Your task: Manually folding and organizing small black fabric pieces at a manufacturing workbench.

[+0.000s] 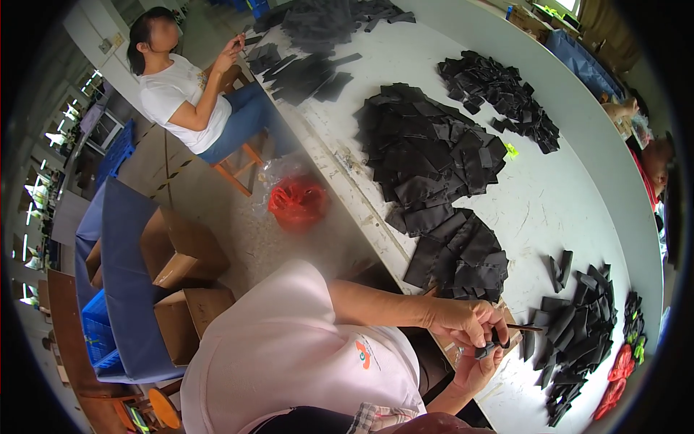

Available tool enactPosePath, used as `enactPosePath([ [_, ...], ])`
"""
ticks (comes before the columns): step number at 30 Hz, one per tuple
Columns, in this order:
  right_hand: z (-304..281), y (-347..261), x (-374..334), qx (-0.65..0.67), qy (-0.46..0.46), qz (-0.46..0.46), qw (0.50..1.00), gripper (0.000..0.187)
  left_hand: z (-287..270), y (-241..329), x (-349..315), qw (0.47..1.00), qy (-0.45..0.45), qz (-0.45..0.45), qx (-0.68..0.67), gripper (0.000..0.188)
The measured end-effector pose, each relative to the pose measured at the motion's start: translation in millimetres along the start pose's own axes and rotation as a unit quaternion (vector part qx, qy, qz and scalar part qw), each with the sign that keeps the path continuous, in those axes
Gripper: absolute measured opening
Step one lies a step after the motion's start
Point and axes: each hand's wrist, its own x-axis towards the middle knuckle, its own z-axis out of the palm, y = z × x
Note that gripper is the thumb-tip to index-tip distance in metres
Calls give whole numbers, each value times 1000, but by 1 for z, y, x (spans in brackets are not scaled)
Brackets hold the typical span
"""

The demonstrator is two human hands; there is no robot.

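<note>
My left hand (466, 320) is closed, its fingertips pinching a small folded black fabric piece (486, 350). Just below it, my right hand (477, 370) is closed around the lower side of the same piece, its fingers partly hidden. A thin dark pointed tool (526, 328) sticks out to the right beside the left fingertips; its kind and which hand bears it cannot be made out. Both hands are over the near edge of the white table (535, 210). Right of them lies a pile of folded black pieces (578, 333).
Flat black fabric pieces form a large heap (426, 148) and a nearer stack (463, 257). Another black pile (499, 90) lies by the far rim. Across the table corner a seated co-worker (184, 101) handles something small. A red bag (298, 202) and cardboard boxes (184, 249) stand on the floor side.
</note>
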Motion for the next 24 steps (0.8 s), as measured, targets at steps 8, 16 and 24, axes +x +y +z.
enactPosePath([
  [8, 3, -10, 4, -123, 43, -144, 981, 27, 3, -15, 8, 972, 70, 126, 186, 46],
  [16, 16, -8, 5, -255, 111, -160, 947, 18, 13, -23, 7, 816, 258, 276, 437, 20],
  [24, 14, -7, 2, -261, 109, -118, 952, 19, 11, -24, 5, 833, 268, 224, 429, 11],
])
